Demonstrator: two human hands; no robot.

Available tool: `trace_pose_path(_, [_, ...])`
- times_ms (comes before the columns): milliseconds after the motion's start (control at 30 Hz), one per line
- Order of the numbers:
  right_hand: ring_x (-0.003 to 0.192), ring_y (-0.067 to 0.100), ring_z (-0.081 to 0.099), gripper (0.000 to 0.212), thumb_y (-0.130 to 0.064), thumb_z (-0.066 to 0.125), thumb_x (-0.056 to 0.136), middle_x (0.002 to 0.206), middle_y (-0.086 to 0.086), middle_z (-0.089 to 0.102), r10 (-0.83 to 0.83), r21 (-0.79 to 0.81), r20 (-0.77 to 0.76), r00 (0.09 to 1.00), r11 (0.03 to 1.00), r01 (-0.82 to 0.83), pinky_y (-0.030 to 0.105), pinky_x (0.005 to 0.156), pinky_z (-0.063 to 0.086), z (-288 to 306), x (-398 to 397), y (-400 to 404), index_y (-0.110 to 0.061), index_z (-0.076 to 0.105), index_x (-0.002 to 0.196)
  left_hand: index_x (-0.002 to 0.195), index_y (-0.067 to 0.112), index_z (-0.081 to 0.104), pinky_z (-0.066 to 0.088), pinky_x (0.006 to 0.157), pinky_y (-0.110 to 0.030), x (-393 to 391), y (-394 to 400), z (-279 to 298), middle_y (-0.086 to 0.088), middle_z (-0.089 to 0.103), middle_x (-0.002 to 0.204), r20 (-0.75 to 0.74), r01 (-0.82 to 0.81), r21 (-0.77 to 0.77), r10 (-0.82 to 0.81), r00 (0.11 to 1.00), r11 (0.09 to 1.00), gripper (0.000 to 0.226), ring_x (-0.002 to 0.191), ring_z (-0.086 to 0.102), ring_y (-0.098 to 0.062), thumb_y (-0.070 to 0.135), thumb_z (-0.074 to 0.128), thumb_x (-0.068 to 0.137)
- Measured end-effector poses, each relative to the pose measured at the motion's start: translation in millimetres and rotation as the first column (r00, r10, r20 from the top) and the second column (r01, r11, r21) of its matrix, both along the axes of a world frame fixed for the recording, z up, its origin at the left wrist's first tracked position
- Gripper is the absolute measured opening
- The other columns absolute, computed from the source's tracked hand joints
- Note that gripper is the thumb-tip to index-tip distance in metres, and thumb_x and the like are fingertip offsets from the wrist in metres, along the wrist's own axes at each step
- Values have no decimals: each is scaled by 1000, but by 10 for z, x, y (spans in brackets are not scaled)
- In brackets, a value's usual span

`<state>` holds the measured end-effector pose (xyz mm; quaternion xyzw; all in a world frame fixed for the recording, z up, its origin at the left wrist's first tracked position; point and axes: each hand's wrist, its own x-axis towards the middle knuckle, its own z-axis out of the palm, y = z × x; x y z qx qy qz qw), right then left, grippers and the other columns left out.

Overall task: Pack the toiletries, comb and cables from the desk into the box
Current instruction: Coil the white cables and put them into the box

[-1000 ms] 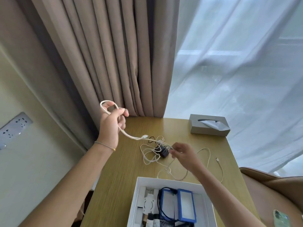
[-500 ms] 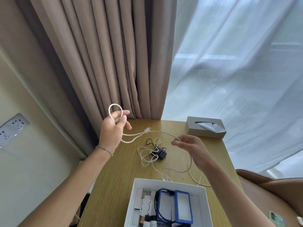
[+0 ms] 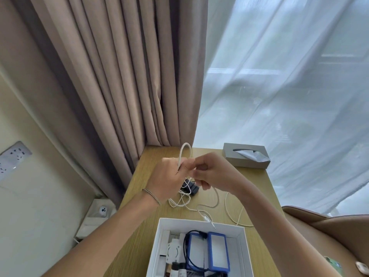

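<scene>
Coiling is the step in hand: a white cable [image 3: 184,154] is gripped as a loop in the left hand [image 3: 168,179] and pinched by the right hand [image 3: 211,172] above the desk [image 3: 257,188]. Next, the trailing slack must be gathered before the white box [image 3: 159,244] is loaded.

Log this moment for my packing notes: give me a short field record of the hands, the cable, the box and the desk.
left hand: grips a loop of the thick white cable, above the desk
right hand: pinches the same cable, against the left hand
cable tail: trails onto the light wooden desk
black adapter: on the desk among thin white wires
white cardboard box: open, holds two blue-edged cases and small bottles
grey tissue box: far right of the desk
</scene>
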<state>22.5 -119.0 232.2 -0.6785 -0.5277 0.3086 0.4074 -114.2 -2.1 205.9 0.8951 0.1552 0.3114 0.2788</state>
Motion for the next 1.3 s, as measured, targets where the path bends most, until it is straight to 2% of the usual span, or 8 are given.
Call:
trace_pose_path(133, [50,12,52,17,-20,71,93,55,0,59,-83,36,-180,980,995,91,22,55,47,-95,200,-159,-8,72,81,48,19,30,28,46,-30,-9,192,27,7,29,42,-20,-133,-295,133,991,946,66,41,29,-12,62,49,94])
trace_pose_path(367, [75,21,64,17,-12,58,100,76,8,68,-90,42,-276,957,993,106,27,86,51,-551,474,-353,-7,74,101,55,25,45,49,61,-32,-98,454,73,2,36,50,169,68,-874,169,971,481,48,44,38,-13,40,54,99])
trace_pose_path(433, [73,18,65,17,-11,57,100,71,0,68,-148,-50,-252,956,989,140,34,87,51,-726,454,-352,-7,74,100,62,21,48,51,58,-30,-98,447,64,1,39,51,199,96,-910,222,954,403,40,45,40,-13,34,58,99])
trace_pose_path(633, [53,9,44,22,-23,53,103,55,-11,50,-155,-88,-180,971,986,141,24,55,43,-808,135,-267,-25,74,96,81,9,55,51,55,-32,-91,225,-152,-7,71,71,13,-103,-765,175,984,636,27,50,54,-15,29,65,96])
trace_pose_path(867, [71,14,59,22,-23,47,103,81,-6,64,80,-143,294,953,989,-39,34,67,49,-780,-247,-148,-23,62,87,108,5,68,61,61,-35,-14,-136,-364,-13,78,101,-95,-77,-901,-22,995,426,27,81,74,-27,26,71,90])
trace_pose_path(1000, [73,21,62,26,-27,47,101,80,-1,68,140,-251,382,914,967,-43,36,69,51,-878,-335,-221,-23,61,80,109,-2,70,58,85,-44,-11,-214,-408,-15,74,84,-48,-62,-970,67,997,235,19,84,71,-31,8,66,93])
trace_pose_path(1200, [102,6,60,57,-66,46,92,123,-10,60,-267,-73,188,945,956,284,30,90,51,-1024,-420,-426,-30,57,135,93,9,70,50,62,-27,-53,-389,-539,2,51,63,-6,-21,-994,134,991,106,4,56,48,-10,12,67,92])
trace_pose_path(1300, [127,0,52,92,-59,69,82,143,-13,51,-195,-36,-321,927,980,193,30,105,46,-1124,-484,-531,-42,18,157,73,16,51,47,70,-34,-78,-549,-648,-1,48,60,64,54,-996,163,985,66,25,57,48,-14,13,71,86])
